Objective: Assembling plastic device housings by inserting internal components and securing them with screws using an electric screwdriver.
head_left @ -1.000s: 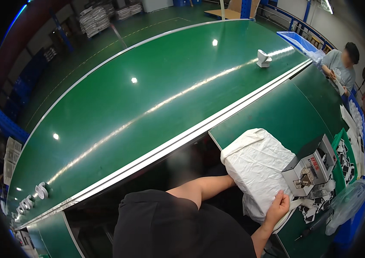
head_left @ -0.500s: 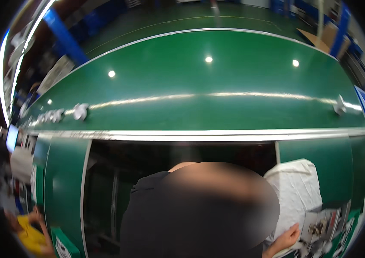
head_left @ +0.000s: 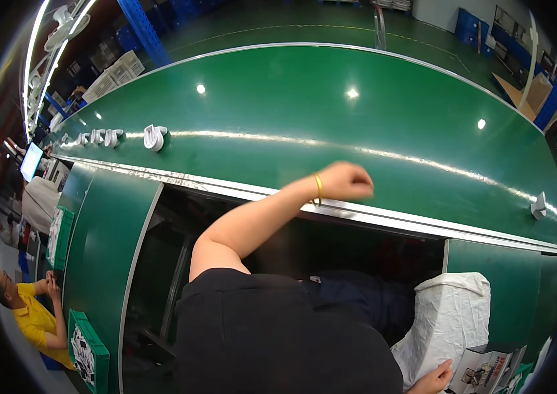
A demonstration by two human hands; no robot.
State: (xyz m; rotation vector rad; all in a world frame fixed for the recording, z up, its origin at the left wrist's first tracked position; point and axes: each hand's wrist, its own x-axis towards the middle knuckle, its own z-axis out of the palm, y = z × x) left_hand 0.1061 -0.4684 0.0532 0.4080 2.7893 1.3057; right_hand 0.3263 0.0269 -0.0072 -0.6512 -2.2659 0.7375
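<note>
Both hands (head_left: 344,182) apart; right touches box (head_left: 482,371).

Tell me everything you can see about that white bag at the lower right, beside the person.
The white bag looks like a crinkled woven or plastic sack, open-topped and slumped, with folds across its side. It sits in the gap beside the green side table, below the long green conveyor belt. The person's right hand rests against its lower edge, next to a printed box. The left hand is away from it, raised over the belt's metal rim.
</note>
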